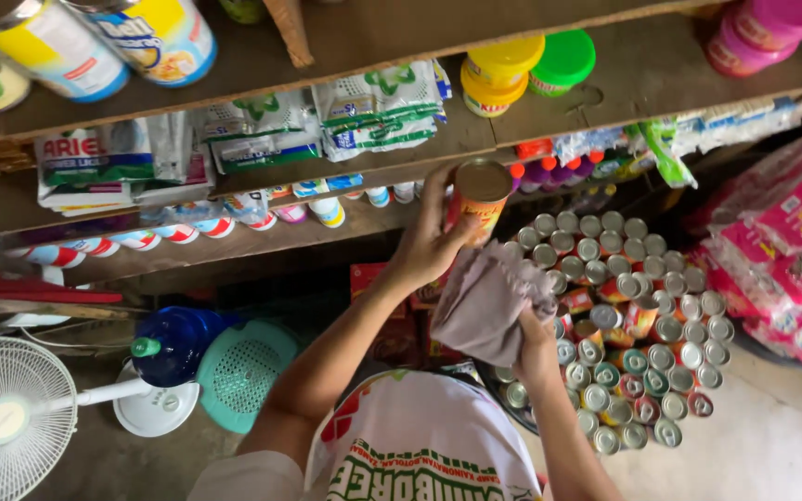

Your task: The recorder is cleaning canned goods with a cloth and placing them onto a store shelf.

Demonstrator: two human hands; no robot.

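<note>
A tin can (478,199) is clamped in the left hand (429,243) at upper centre of the frame, above the stacked cans (638,325). A grey cloth (486,301) is bunched in the closed right hand (536,345) just below it. Slippage is judged possible — a dropped can could topple the stack. The cloth could snag neighbouring lids.

head view: looking steeply down from the wearer's head | facing shop shelves (475,139) beyond both hands | sitting close above the forearms | taking in floor (772,445) below the hands
</note>
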